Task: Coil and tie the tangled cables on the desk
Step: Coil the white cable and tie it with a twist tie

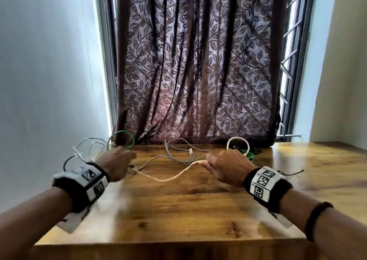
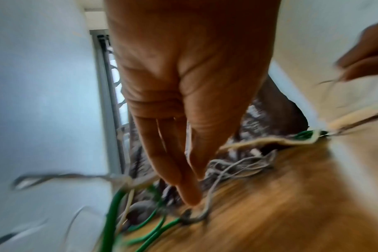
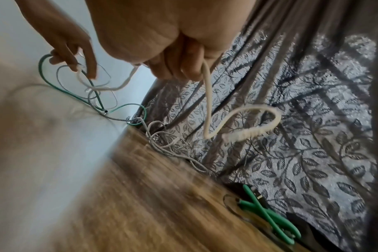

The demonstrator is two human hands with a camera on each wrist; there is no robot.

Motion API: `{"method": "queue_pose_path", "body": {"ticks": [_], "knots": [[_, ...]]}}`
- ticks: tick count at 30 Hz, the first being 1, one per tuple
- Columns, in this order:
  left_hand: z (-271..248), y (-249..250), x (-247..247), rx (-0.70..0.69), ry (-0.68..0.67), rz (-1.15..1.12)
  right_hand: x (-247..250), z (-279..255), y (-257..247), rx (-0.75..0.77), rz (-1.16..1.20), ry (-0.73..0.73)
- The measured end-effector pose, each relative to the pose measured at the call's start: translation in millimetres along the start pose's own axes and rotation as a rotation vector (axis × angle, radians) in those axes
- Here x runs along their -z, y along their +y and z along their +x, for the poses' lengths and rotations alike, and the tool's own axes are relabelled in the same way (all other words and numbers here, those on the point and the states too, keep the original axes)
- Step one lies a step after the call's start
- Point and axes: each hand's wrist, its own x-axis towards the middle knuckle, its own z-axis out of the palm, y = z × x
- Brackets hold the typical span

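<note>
Several cables lie tangled at the back of the wooden desk (image 1: 178,210). My right hand (image 1: 226,164) grips a thick white cable (image 1: 168,178), fingers curled round it (image 3: 179,68); past the fist the cable (image 3: 207,102) curls into a loop in the air. My left hand (image 1: 117,160) holds up a bunch of loops, a green cable (image 1: 121,140) and thin pale ones (image 1: 89,148), at the desk's left edge. Its fingertips (image 2: 190,199) point down at a grey cable (image 2: 207,211). The grey cable (image 1: 186,152) sprawls between the hands.
A brown leaf-patterned curtain (image 1: 198,61) hangs right behind the desk, with a window grille (image 1: 292,61) at its right. A second green cable (image 3: 268,214) lies at the back right of the desk. A pale wall (image 1: 49,71) stands on the left.
</note>
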Motion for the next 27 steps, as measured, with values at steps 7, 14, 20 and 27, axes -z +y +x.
{"method": "queue_pose_path", "body": {"ticks": [7,14,20,27], "knots": [[1,113,0,-0.395,0.228,-0.468,8,29,-39,0.127,-0.051,0.081],[1,87,-7,-0.531,0.329,-0.327,-2,3,-26,0.188,-0.049,0.034],[12,23,-18,-0.416,0.338,-0.322,-7,-25,2,0.142,-0.11,-0.001],[23,-35,-34,-0.194,0.329,-0.199,-19,-61,41,0.106,-0.162,-0.041]]}}
